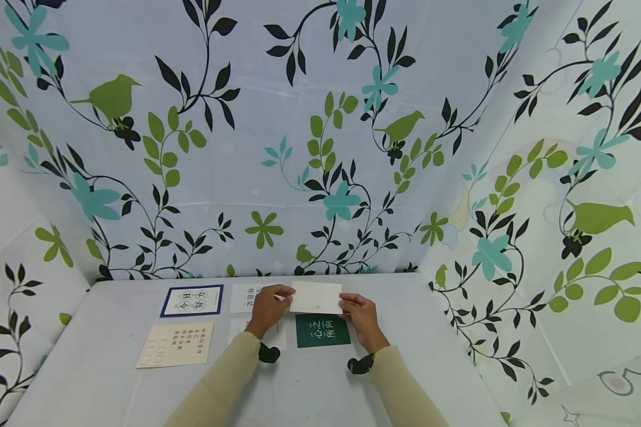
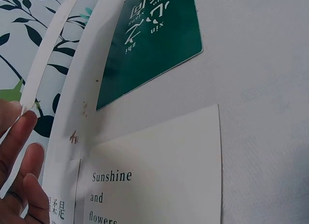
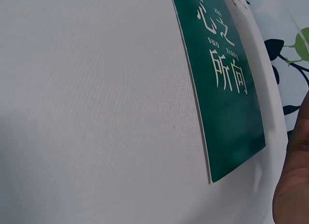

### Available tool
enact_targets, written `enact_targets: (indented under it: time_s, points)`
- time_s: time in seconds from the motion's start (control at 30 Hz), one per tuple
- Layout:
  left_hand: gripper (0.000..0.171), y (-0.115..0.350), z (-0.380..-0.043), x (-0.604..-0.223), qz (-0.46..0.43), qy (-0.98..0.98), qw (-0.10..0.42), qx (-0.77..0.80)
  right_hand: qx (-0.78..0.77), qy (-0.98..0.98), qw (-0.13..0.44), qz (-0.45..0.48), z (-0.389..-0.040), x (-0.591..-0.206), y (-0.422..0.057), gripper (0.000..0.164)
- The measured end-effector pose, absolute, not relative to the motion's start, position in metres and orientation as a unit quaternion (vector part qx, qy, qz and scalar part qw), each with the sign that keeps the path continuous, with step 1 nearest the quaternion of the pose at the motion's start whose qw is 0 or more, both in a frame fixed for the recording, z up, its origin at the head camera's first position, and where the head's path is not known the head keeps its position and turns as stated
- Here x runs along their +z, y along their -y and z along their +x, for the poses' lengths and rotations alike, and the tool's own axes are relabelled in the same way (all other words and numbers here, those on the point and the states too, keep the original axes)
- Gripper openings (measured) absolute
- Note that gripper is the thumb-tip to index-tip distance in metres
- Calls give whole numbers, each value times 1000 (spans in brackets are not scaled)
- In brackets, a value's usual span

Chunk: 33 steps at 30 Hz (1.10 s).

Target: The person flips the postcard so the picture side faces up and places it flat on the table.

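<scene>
Both hands hold a plain off-white card [image 1: 316,298] above the far part of the table. My left hand [image 1: 269,308] pinches its left end between thumb and fingers; in the left wrist view the card shows almost edge-on, raised off the table. At the right end, the fingers of my right hand [image 1: 364,319] grip it. Just below lies a dark green card [image 1: 323,344] with white characters, flat on the table. A white card reading "Sunshine and flowers" [image 2: 169,161] lies beside the green one, partly hidden by the left arm in the head view.
A white card with dark characters [image 1: 241,299] lies left of my left hand. Farther left are a blue-bordered card [image 1: 192,300] and a cream card with vertical writing [image 1: 176,344]. Behind the white table [image 1: 112,332] hangs a leaf-and-bird patterned cloth [image 1: 278,148].
</scene>
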<state>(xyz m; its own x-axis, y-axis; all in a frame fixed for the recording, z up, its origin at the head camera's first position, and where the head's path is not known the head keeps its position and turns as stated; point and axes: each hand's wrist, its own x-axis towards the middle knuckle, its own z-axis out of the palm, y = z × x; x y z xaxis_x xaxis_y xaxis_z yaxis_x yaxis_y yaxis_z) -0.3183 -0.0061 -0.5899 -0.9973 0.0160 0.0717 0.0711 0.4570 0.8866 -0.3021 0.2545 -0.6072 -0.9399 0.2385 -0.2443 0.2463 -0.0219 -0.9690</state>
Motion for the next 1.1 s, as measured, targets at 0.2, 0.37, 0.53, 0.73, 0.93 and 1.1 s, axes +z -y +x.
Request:
enact_targets:
  time_s: [0.2,0.37,0.53,0.73,0.93,1.1]
  points:
    - [13,12,-318,-592,-34,854,31,-519,-691,-706,19,153,-300,-604,-258,22]
    - [14,18,-317,-589,-47,850,17,-524,-693,-706,32,143,-297,-602,-260,24]
    - [15,23,-312,-584,-52,845,-2,-532,-700,-700,43,132,-295,-598,-263,25]
    - [14,28,-307,-579,-70,840,0,-538,-706,-697,50,117,-293,-597,-267,23]
    - [11,31,-305,-579,-75,839,9,-538,-716,-688,47,108,-293,-597,-269,26]
    - [11,31,-304,-578,-71,841,15,-536,-719,-686,43,105,-292,-595,-268,26]
